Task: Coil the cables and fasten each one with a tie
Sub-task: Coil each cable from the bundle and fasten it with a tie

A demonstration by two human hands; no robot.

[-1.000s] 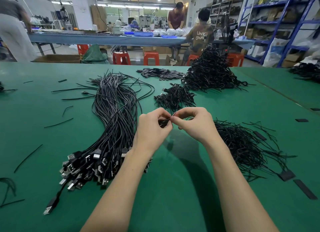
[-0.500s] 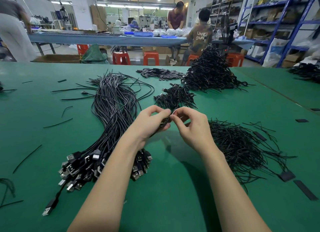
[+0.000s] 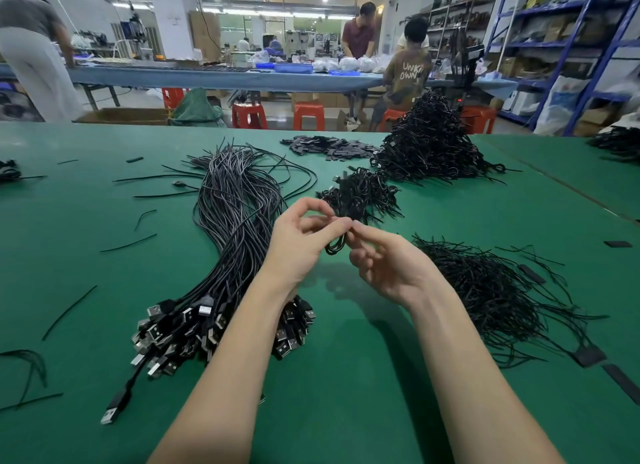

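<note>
My left hand (image 3: 298, 240) and my right hand (image 3: 386, 262) meet above the green table (image 3: 346, 394) and pinch a small coiled black cable (image 3: 336, 245) between their fingertips; its loop hangs below the fingers. A long bundle of uncoiled black USB cables (image 3: 232, 221) lies to the left, plugs toward me. A loose heap of thin black ties (image 3: 491, 290) lies to the right. Just beyond my hands sits a small pile of coiled cables (image 3: 363, 195), with a big pile of coiled cables (image 3: 429, 145) behind it.
Stray ties (image 3: 128, 243) are scattered over the left of the table. Flat black tabs (image 3: 329, 146) lie in a heap at the far edge. Beyond the table are red stools (image 3: 308, 115), a long workbench with people at it, and blue shelving (image 3: 571, 48) at right.
Both hands have risen and moved slightly away from me. The coiled cable now hangs visibly as a loop below the fingertips; my right hand's fingers have loosened.
</note>
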